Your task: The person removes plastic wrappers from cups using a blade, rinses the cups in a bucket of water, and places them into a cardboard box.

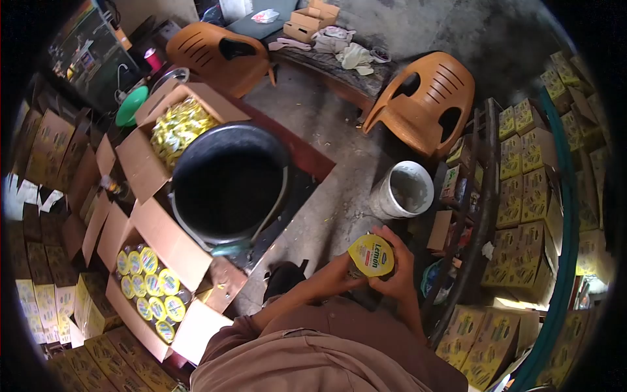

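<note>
A: What's in the grip?
B: Container with a yellow lid (371, 255), "Lemon" printed on it. In front of the waist, lid face up, both hands on it.
A: How far open?
B: Only as wide as the container. Right hand (401, 262) curls round its right side, left hand (341, 274) takes the near left edge. Left fingers mostly hidden, can't see them all.
A: Closest to the grip?
B: Pale bucket (381, 201) on the floor, just beyond. Large black bucket (228, 138) off to the left.
A: Farther left?
B: Open carton (175, 242) of yellow-lidded jars (151, 284). Second open carton (138, 162) past the black bucket, heaped with yellow packets (183, 127).
A: Right side?
B: Dark rail (471, 202) near, stacked printed cartons (522, 196) behind it.
A: Far end?
B: Orange chair (428, 98) beyond the pale bucket, another (212, 59) ahead-left, bench (366, 81) between.
</note>
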